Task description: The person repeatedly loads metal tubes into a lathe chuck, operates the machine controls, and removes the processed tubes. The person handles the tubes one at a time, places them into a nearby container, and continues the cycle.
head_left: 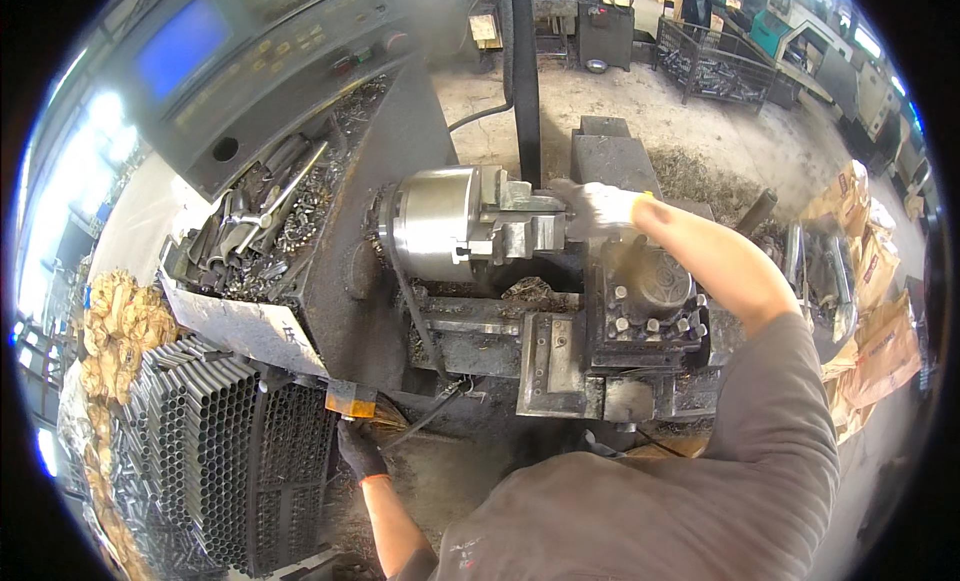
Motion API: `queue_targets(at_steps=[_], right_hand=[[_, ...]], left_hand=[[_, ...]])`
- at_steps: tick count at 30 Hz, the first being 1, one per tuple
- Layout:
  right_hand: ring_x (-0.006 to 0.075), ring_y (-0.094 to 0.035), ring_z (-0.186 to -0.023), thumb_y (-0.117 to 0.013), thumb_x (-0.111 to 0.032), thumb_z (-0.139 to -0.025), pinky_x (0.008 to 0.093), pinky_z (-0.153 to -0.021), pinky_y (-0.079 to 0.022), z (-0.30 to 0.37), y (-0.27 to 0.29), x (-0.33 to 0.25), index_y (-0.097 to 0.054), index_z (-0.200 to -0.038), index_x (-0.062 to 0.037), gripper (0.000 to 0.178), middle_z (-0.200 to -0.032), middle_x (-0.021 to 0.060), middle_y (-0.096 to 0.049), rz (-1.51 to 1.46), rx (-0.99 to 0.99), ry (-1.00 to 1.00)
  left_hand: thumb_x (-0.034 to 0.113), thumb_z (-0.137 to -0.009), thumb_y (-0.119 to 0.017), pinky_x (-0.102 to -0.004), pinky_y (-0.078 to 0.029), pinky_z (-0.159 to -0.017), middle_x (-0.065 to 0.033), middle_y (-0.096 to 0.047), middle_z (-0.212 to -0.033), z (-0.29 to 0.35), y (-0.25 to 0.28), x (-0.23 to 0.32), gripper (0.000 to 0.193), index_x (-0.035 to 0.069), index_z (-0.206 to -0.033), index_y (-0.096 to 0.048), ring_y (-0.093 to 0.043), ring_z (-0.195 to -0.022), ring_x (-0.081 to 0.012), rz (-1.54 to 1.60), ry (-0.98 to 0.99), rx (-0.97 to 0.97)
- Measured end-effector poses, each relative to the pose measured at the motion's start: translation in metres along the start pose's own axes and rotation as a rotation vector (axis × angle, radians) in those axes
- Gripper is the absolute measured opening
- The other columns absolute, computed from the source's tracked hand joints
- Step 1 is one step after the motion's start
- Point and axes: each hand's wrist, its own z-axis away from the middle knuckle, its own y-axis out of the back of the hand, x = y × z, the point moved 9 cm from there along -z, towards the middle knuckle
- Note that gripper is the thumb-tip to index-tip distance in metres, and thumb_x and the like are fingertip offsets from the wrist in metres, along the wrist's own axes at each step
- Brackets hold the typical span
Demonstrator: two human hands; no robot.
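Observation:
My right hand point(600, 210), in a white glove with dark, grimy fingers, is closed at the front of the lathe chuck point(437, 224). Its fingertips meet the stepped chuck jaws point(525, 221); whatever they grip is hidden. Low on the left, my left hand point(361, 451) wears a dark glove with an orange cuff. Its fingers are curled up against the underside of a small orange box point(350, 401) on the machine's front, and what they hold is too small to make out. Beneath my right forearm sits the bolted tool post point(650, 301).
Stacked metal tubes point(215, 451) stand at the lower left. Tools and chips fill a tray point(245, 331) beside the headstock. A control panel with a blue screen point(182, 46) rises at upper left. Brown paper sacks point(870, 351) lie at right; a wire bin point(715, 66) stands farther back.

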Motion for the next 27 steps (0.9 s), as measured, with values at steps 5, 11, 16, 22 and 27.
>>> queue_targets(at_steps=[5, 11, 16, 22, 27], right_hand=[[0.0152, -0.072, -0.079, -0.070, -0.009, -0.091, 0.0300, -0.069, -0.061, 0.168, 0.052, -0.009, -0.056, -0.154, -0.0053, 0.064, -0.127, 0.0250, -0.073, -0.344, 0.475, -0.101], [0.0153, -0.073, -0.084, -0.062, 0.007, -0.085, 0.0292, -0.074, -0.061, 0.290, 0.036, -0.041, -0.077, -0.119, 0.0013, 0.038, -0.111, 0.0192, -0.079, -0.365, 0.831, 0.134], [0.0187, -0.076, -0.085, -0.062, 0.017, -0.079, 0.0318, -0.079, -0.063, 0.309, 0.014, -0.027, -0.078, -0.107, 0.0046, 0.035, -0.101, 0.0135, -0.081, -0.517, 0.715, 0.113], [0.0189, -0.076, -0.098, -0.070, 0.010, -0.088, 0.0318, -0.086, -0.062, 0.320, -0.009, -0.001, -0.076, -0.120, 0.0014, 0.034, -0.116, 0.0147, -0.078, -0.609, 0.568, 0.007], [0.0210, -0.078, -0.096, -0.070, 0.007, -0.087, 0.0348, -0.087, -0.063, 0.312, -0.028, -0.006, -0.075, -0.120, 0.0016, 0.034, -0.105, 0.0134, -0.081, -0.703, 0.455, 0.022]], left_hand=[[0.033, -0.110, -0.061, -0.0416, -0.058, -0.088, -0.0149, -0.071, -0.113, 0.080, -0.016, 0.105, 0.035, 0.004, -0.128, -0.066, -0.069, -0.101, -0.0273, -0.459, -0.546, 0.364], [0.022, -0.101, -0.067, -0.0542, -0.051, -0.109, -0.0223, -0.071, -0.132, 0.129, -0.180, 0.294, 0.041, 0.001, -0.136, -0.067, -0.068, -0.119, -0.0426, -0.602, -1.367, 0.091], [0.043, -0.110, -0.051, -0.0613, -0.044, -0.114, -0.0234, -0.064, -0.148, 0.080, -0.349, 0.426, 0.068, 0.008, -0.166, -0.035, -0.061, -0.135, -0.0470, -0.974, -1.236, 0.068], [0.040, -0.104, -0.058, -0.0588, -0.052, -0.104, -0.0278, -0.069, -0.135, 0.014, -0.433, 0.484, 0.080, 0.016, -0.171, -0.022, -0.070, -0.119, -0.0482, -1.313, -1.042, 0.120], [0.045, -0.103, -0.062, -0.0589, -0.054, -0.102, -0.0276, -0.071, -0.134, 0.047, -0.410, 0.459, 0.080, 0.018, -0.169, -0.027, -0.072, -0.117, -0.0459, -1.066, -1.143, 0.076]])
